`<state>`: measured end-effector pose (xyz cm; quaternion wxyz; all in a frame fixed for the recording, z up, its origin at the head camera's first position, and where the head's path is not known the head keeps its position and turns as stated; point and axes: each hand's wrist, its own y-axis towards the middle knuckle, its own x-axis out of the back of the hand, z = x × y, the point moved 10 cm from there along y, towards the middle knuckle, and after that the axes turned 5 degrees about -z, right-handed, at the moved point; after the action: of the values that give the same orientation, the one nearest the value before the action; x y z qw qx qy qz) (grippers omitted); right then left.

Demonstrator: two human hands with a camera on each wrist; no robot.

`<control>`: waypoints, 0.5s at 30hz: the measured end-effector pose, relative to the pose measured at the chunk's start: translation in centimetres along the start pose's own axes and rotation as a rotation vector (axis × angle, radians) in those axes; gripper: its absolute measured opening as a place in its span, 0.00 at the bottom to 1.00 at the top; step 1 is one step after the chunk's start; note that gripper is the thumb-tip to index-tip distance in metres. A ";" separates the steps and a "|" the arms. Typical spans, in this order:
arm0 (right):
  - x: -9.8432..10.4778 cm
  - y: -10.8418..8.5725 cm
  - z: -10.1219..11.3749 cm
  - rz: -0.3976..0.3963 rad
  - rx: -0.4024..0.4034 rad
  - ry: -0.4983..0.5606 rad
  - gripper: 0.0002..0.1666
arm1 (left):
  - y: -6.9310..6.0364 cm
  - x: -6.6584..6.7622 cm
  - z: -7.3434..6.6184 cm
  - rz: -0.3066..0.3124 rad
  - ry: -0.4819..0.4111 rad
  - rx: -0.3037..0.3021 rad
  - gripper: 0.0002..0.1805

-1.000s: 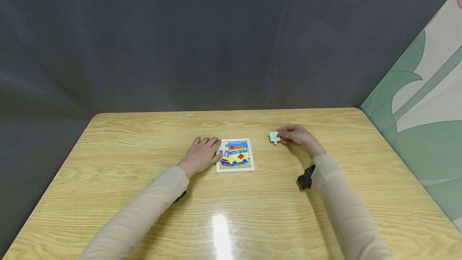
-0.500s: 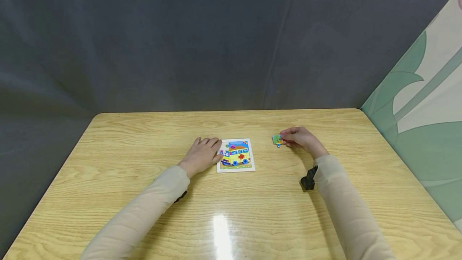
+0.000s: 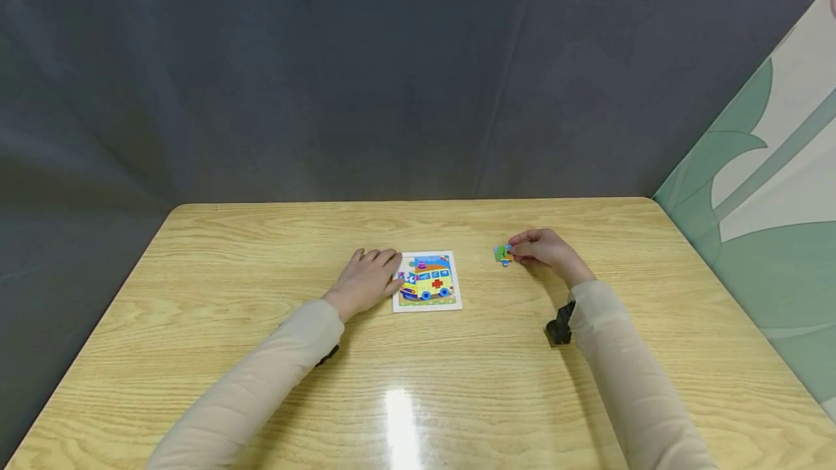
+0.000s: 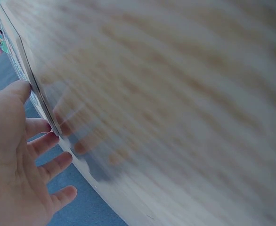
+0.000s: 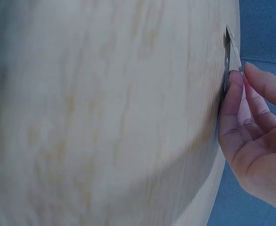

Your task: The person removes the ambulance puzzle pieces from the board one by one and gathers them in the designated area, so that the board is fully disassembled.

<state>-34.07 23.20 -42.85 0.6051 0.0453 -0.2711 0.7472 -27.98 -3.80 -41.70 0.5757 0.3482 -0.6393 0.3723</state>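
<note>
A square picture puzzle with a white frame lies on the table, showing a yellow ambulance with a red cross. My left hand rests at its left side. In the left wrist view the thumb and index fingertip touch the board's edge, and the other fingers spread loosely. To the right of the puzzle, my right hand pinches a small green and blue puzzle piece between thumb and fingers. Seen edge-on in the right wrist view, the piece tilts close to the tabletop.
The wooden table has a dark curtain behind its far edge. A wall panel with green leaf shapes stands along the right. A black wrist camera hangs below the right sleeve.
Over the last second the right hand has moved slightly right and nearer, and the piece has turned in its fingers. The left hand and the puzzle stay in place.
</note>
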 end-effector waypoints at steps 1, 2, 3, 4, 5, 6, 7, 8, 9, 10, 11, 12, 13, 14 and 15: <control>0.0 0.0 0.0 -0.003 0.003 -0.001 0.25 | 0.0 0.0 0.0 -0.001 0.000 0.000 0.32; 0.0 -0.1 0.1 -0.002 0.008 0.000 0.25 | 0.0 0.0 0.0 -0.001 -0.001 0.001 0.32; 0.1 -0.2 0.2 -0.003 0.013 0.002 0.25 | 0.0 0.0 0.0 -0.001 -0.001 0.002 0.32; 0.1 -0.2 0.3 -0.002 0.019 0.004 0.25 | 0.0 0.0 0.0 -0.002 -0.003 0.002 0.32; 0.1 -0.3 0.4 -0.003 0.024 0.004 0.25 | 0.0 0.0 0.0 -0.002 -0.005 0.002 0.32; 0.1 -0.4 0.4 -0.003 0.029 0.002 0.25 | 0.0 0.0 0.0 -0.004 -0.007 0.002 0.32; 0.2 -0.4 0.5 -0.006 0.029 0.000 0.25 | 0.0 0.0 0.0 -0.004 -0.008 0.002 0.32; 0.2 -0.5 0.6 -0.006 0.030 -0.001 0.25 | 0.0 0.1 0.0 -0.005 -0.009 0.001 0.32; 0.2 -0.5 0.6 -0.008 0.028 -0.002 0.25 | -0.1 0.1 0.0 -0.005 -0.009 0.001 0.31; 0.2 -0.5 0.7 -0.007 0.029 -0.011 0.26 | -0.1 0.1 0.0 -0.005 -0.008 0.000 0.31; 0.2 -0.5 0.7 -0.012 0.026 -0.018 0.26 | -0.1 0.1 0.0 -0.004 -0.007 0.000 0.31; 0.1 -0.5 0.8 -0.014 0.025 -0.024 0.26 | -0.1 0.0 0.0 -0.003 -0.005 -0.001 0.31; 0.1 -0.4 1.0 -0.016 0.024 -0.029 0.26 | -0.1 0.0 0.0 -0.002 -0.004 -0.001 0.31; -0.1 -0.4 1.1 -0.015 0.027 -0.038 0.26 | 0.0 0.0 0.0 0.000 -0.004 -0.001 0.31; -0.3 -0.3 1.4 -0.015 0.033 -0.052 0.27 | 0.0 0.0 0.0 0.004 -0.002 0.000 0.31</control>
<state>-34.07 22.35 -41.67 0.6027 0.0767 -0.2739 0.7456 -27.96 -3.80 -41.70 0.5743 0.3475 -0.6405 0.3731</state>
